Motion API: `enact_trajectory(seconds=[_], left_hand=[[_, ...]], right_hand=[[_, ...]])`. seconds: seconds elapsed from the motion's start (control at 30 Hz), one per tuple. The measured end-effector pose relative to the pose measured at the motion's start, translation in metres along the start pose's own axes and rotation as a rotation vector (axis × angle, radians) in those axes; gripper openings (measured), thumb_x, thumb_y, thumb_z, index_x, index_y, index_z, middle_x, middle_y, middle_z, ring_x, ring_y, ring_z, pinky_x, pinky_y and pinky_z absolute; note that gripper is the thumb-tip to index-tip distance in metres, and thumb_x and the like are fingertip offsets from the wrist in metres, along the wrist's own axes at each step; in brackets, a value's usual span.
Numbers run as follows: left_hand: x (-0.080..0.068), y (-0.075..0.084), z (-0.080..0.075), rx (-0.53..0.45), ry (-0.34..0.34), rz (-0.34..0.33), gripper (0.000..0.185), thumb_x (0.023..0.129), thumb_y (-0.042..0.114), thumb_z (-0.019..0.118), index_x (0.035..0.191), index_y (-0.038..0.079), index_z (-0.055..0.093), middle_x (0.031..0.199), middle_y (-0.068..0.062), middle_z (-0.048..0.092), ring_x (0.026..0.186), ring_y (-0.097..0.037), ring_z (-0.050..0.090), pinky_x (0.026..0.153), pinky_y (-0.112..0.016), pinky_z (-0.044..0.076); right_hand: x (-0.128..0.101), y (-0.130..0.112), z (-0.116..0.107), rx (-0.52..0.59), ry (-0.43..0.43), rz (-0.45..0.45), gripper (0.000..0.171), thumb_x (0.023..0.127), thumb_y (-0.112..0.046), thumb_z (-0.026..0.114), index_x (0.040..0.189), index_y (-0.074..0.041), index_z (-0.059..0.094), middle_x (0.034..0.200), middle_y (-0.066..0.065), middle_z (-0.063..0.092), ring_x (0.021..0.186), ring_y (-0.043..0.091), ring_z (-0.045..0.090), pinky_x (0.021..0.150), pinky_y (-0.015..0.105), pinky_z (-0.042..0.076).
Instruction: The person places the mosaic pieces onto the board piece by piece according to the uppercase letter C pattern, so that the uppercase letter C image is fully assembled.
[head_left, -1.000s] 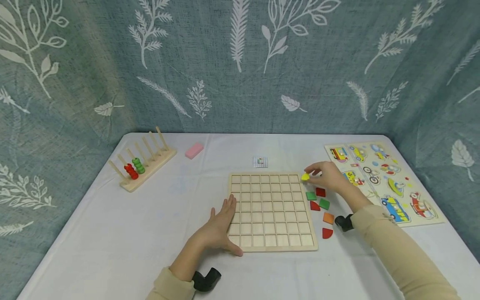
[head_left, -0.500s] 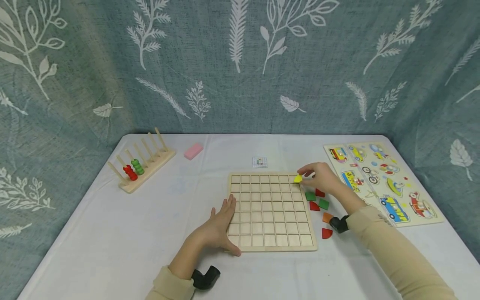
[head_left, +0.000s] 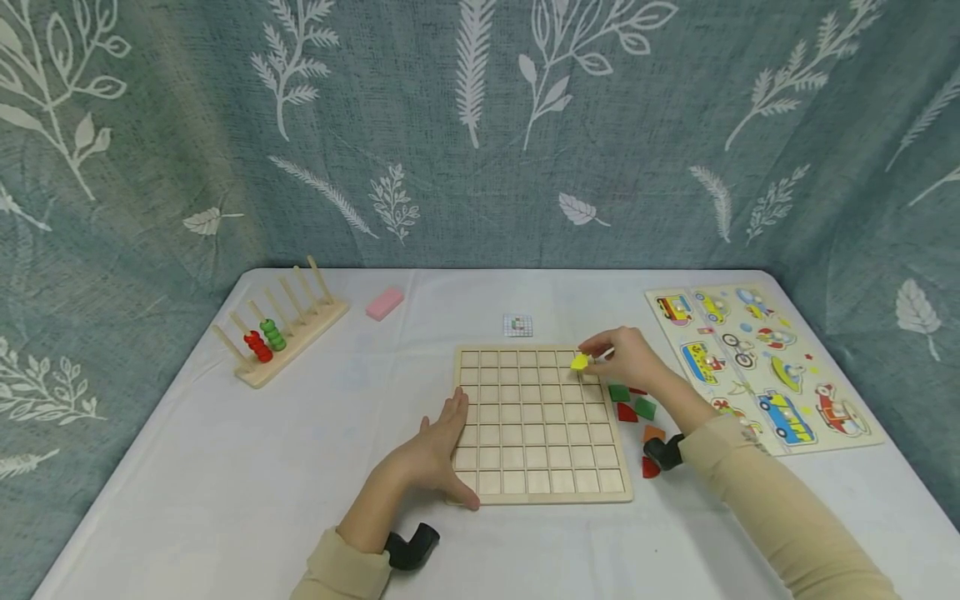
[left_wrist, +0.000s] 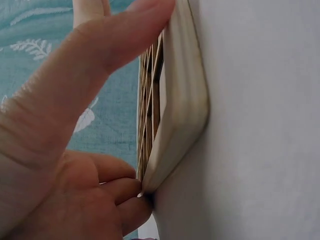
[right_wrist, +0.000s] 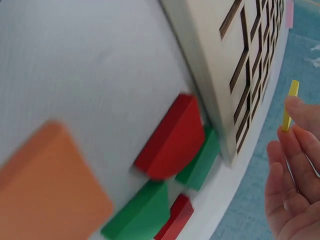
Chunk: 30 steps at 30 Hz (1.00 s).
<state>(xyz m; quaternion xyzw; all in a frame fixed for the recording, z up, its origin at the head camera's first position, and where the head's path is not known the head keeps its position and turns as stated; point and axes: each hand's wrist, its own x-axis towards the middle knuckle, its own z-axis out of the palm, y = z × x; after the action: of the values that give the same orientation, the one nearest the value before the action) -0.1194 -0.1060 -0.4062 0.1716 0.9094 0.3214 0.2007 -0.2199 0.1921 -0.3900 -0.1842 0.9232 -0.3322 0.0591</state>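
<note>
A wooden grid board [head_left: 540,421] lies flat on the white table. My left hand [head_left: 438,450] rests with straight fingers against the board's left edge [left_wrist: 175,115], thumb along its near corner. My right hand [head_left: 622,358] pinches a small yellow tile [head_left: 579,362] over the board's far right cells; the yellow tile [right_wrist: 289,105] shows edge-on at the fingertips in the right wrist view. Loose tiles lie right of the board: green [head_left: 619,392], red [head_left: 627,412], green [head_left: 645,407], orange [head_left: 654,432]. In the right wrist view a red piece [right_wrist: 172,137] and a green piece [right_wrist: 137,215] sit by the board's edge.
A wooden peg rack with red and green rings [head_left: 277,329] stands at the far left. A pink block [head_left: 385,303] and a small pattern card [head_left: 518,325] lie behind the board. A vehicle puzzle [head_left: 757,362] lies at the right. Patterned cloth hangs behind.
My right hand has carried the yellow tile leftward from beside the board's far right corner to over its far right cells. The left hand has stayed put.
</note>
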Motion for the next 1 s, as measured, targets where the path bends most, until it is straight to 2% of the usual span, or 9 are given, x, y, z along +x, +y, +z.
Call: enact_trajectory(seconds=[0.4, 0.63, 1.0], left_hand=[[0.001, 0.0, 0.002, 0.002, 0.013, -0.002, 0.137, 0.041, 0.027, 0.093, 0.143, -0.008, 0.007, 0.15, -0.02, -0.002, 0.138, -0.032, 0.004, 0.107, -0.055, 0.006], [0.001, -0.002, 0.003, 0.017, 0.006, 0.009, 0.137, 0.043, 0.028, 0.092, 0.143, -0.007, 0.006, 0.151, -0.018, -0.003, 0.138, -0.031, 0.002, 0.108, -0.054, 0.005], [0.0, -0.004, 0.003, 0.011, -0.007, 0.016, 0.134, 0.046, 0.029, 0.091, 0.144, -0.005, 0.005, 0.151, -0.016, -0.003, 0.138, -0.029, 0.0, 0.108, -0.052, 0.003]], right_hand=[[0.008, -0.014, 0.015, 0.025, -0.001, -0.034, 0.031, 0.077, -0.011, 0.073, 0.105, 0.001, 0.067, 0.1, 0.013, 0.066, 0.089, 0.025, 0.061, 0.075, 0.033, 0.052], [0.012, -0.022, 0.021, 0.016, -0.005, -0.086, 0.031, 0.076, -0.008, 0.073, 0.104, 0.003, 0.067, 0.096, 0.014, 0.067, 0.087, 0.025, 0.061, 0.074, 0.033, 0.052], [0.019, -0.034, 0.032, 0.022, -0.014, -0.069, 0.032, 0.075, -0.01, 0.074, 0.103, 0.001, 0.068, 0.095, 0.011, 0.067, 0.087, 0.023, 0.062, 0.073, 0.032, 0.052]])
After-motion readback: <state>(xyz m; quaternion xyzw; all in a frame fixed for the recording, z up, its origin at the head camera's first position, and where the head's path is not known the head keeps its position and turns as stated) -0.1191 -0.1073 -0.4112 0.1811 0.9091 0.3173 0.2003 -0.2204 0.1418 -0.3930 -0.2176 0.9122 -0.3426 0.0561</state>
